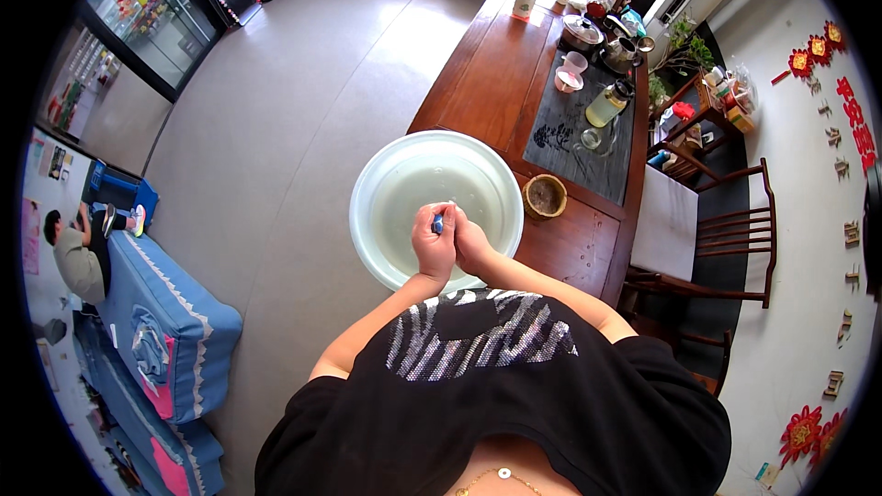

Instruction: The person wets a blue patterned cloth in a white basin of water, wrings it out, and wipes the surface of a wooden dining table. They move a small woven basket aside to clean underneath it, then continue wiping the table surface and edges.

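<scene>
Here you are, both hands together over the pale round basin (pixel 375 243), just off its middle toward five o'clock, forearms coming in from six. Your left hand (pixel 432 243) is curled tight around the small blue object (pixel 437 223), which peeks out of the top of that fist; most of it is covered, so I can't tell what it is. Your right hand (pixel 470 244) presses in against the left from its three o'clock side, fingers bent, and whether it also grips the blue piece, I can't tell. Water lies in the basin beneath you. From your hands, just past two o'clock, a brown round pot (pixel 544 197) stands on the wooden table (pixel 478 73), just beside the basin's rim. Farther out at two, on the dark inset panel (pixel 551 140), there's a jar of yellowish liquid (pixel 606 107) with a little glass cup (pixel 591 139) near it. Swing to one o'clock: a pinkish tub (pixel 569 81), then a lidded pot (pixel 582 32). A wooden chair (pixel 735 241) sits at three. Over between eight and nine, a blue sofa (pixel 197 312), with a seated person (pixel 81 262) near nine; glass doors (pixel 152 9) at ten.
</scene>
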Demonstrator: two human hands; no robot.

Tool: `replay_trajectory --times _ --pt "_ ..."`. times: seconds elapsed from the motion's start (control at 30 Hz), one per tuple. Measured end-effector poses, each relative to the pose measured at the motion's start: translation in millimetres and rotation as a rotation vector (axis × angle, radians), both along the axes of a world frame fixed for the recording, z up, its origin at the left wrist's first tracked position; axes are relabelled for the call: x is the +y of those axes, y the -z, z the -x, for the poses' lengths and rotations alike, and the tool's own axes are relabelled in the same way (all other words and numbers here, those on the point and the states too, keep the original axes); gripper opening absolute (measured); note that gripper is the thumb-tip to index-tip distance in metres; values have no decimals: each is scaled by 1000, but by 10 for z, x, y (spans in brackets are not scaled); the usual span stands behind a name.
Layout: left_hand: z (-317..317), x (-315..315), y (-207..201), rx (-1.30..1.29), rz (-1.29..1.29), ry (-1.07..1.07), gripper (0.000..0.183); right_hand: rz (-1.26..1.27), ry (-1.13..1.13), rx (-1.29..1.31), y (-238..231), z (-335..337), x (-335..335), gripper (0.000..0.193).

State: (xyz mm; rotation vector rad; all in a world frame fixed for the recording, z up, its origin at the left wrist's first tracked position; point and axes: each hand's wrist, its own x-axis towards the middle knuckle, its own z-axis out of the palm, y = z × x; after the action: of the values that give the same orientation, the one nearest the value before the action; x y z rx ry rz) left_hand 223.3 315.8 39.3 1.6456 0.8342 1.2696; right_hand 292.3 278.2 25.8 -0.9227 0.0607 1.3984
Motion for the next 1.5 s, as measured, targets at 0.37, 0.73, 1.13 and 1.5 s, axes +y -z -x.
replay_trajectory --times 0.37,0.73,1.13,1.5 --pt "-87 71 27 -172 219 -5 44 246 -164 -272 75 -38 44 40" --pt "-91 135 41 -170 553 126 55 258 -372 -148 72 -159 -12 36" --pt "-54 85 -166 -17 -329 166 30 -267 -54 404 23 -231 -14 31" --pt "98 35 -42 148 -840 510 24 46 -495 250 -152 -516 170 33"
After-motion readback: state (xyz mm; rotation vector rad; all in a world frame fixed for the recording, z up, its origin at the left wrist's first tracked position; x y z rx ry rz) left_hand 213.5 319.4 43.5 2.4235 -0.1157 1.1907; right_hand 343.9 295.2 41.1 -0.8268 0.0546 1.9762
